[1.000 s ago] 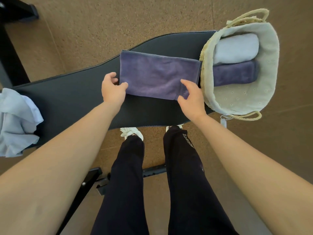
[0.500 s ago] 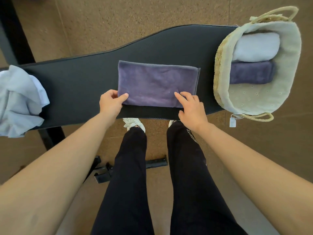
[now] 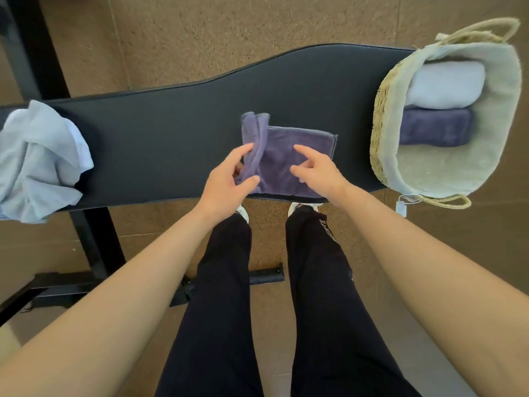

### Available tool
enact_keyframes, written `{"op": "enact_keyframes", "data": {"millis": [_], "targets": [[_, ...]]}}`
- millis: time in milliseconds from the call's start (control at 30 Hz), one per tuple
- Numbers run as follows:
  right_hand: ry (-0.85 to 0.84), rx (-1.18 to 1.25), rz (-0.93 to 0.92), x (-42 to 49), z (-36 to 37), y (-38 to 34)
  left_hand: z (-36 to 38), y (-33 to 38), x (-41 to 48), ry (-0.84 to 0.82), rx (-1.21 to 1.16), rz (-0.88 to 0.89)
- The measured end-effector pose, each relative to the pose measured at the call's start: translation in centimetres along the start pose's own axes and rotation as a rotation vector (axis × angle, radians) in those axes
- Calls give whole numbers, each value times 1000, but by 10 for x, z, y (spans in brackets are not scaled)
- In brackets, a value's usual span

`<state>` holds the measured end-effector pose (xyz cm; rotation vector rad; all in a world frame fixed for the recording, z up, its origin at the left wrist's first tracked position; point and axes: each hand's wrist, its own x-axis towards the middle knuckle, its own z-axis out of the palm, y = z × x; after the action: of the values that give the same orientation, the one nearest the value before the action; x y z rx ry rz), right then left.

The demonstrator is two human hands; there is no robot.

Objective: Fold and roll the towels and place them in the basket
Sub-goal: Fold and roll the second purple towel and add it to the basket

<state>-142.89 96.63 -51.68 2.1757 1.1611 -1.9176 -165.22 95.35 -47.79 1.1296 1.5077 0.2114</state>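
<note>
A folded purple towel (image 3: 289, 156) lies on the black padded bench (image 3: 171, 138), near its front edge. My left hand (image 3: 229, 179) pinches the towel's left end and has it lifted and turned over toward the right. My right hand (image 3: 315, 170) hovers over the towel's flat middle with fingers spread, index finger pointing left. To the right stands a woven basket (image 3: 380, 110) with a pale liner. It holds a rolled white towel (image 3: 446, 84) at the back and a rolled purple towel (image 3: 435, 130) beside it.
A crumpled light-blue towel (image 3: 40, 159) lies on the bench's left end. The basket's front half shows bare liner (image 3: 435, 173). My legs and white shoes (image 3: 303, 207) stand below the bench edge, on brown cork flooring, with the black bench frame (image 3: 94, 247) at lower left.
The towel lay flat as a wide rectangle with both hands at its front corners. Now my left hand has lifted its left end rightward, and my right hand has left the corner.
</note>
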Motion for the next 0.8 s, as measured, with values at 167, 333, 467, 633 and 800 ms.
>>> {"op": "enact_keyframes", "data": {"millis": [167, 333, 467, 633, 800], "targets": [[-68, 558, -42, -26, 5, -27, 39, 17, 4, -114, 58, 93], [290, 296, -78, -22, 8, -11, 58, 19, 14, -53, 98, 103], [411, 189, -89, -17, -1, 13, 62, 13, 29, 158, 464, 213], [441, 83, -27, -7, -9, 37, 78, 7, 48, 28, 796, 190], [512, -109, -46, 0, -15, 43, 100, 6, 54, 3, 868, 118]]}}
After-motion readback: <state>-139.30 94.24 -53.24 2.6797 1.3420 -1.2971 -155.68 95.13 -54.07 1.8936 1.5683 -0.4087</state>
